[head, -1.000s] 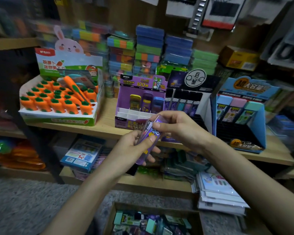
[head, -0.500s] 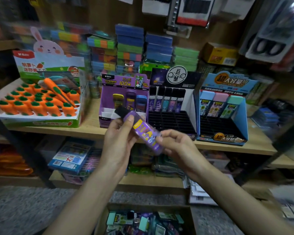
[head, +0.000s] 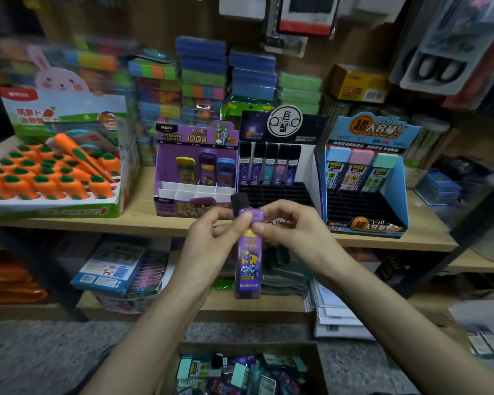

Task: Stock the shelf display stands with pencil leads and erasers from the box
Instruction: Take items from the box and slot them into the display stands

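1. The purple lead case (head: 247, 260), slanted half a second ago, is now hanging upright in front of the shelf edge, just below the purple stand (head: 196, 178).
2. The left hand (head: 208, 243) and right hand (head: 294, 235) are both pinching its cap end, fingers curled in close.
3. A dark cap (head: 239, 201) is peeking out behind it; I cannot tell which hand is holding it.
4. It looks as if the case is being squared up for the stand's empty white slots, while the box (head: 240, 347) on the floor is holding plenty more.
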Demonstrator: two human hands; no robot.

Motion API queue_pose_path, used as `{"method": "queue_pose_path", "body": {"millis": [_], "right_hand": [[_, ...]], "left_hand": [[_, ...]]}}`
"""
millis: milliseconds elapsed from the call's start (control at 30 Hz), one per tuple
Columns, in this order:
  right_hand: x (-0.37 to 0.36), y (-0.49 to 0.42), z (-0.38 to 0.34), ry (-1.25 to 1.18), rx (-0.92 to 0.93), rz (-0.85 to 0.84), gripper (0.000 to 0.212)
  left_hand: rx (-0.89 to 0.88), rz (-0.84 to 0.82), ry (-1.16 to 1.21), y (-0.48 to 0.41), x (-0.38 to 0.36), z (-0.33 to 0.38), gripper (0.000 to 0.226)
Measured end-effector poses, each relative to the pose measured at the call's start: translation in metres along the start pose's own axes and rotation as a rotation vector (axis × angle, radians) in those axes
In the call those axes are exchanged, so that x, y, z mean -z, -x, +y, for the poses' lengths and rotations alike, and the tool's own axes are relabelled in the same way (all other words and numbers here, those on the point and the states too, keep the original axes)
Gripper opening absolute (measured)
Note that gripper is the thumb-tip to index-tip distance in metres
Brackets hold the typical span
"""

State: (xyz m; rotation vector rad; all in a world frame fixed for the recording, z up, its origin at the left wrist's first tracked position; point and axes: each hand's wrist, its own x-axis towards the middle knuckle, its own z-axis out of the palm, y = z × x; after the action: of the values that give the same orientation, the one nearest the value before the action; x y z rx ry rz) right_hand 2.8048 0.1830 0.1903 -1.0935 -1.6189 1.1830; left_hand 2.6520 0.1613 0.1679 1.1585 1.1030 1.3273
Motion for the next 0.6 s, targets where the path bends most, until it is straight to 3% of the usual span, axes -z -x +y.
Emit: {"method": "queue_pose_path", "body": {"millis": [167, 367, 600], "right_hand": [[0.034, -0.009, -0.009, -0.107, -0.054, 0.147, 0.009], [0.053, -0.04, -0.028, -0.031, 0.084, 0.268, 0.018], [-0.009, -0.103, -0.048, 0.189, 0.298, 0.242, 0.023]], "left_hand": [[-0.094, 0.019, -0.004, -0.007, -0.004, -0.002, 0.003], [-0.1, 0.145, 0.018, -0.019, 0.006, 0.003, 0.006], [-0.102, 0.256, 0.011, -0.024, 0.035, 0.006, 0.005]]}}
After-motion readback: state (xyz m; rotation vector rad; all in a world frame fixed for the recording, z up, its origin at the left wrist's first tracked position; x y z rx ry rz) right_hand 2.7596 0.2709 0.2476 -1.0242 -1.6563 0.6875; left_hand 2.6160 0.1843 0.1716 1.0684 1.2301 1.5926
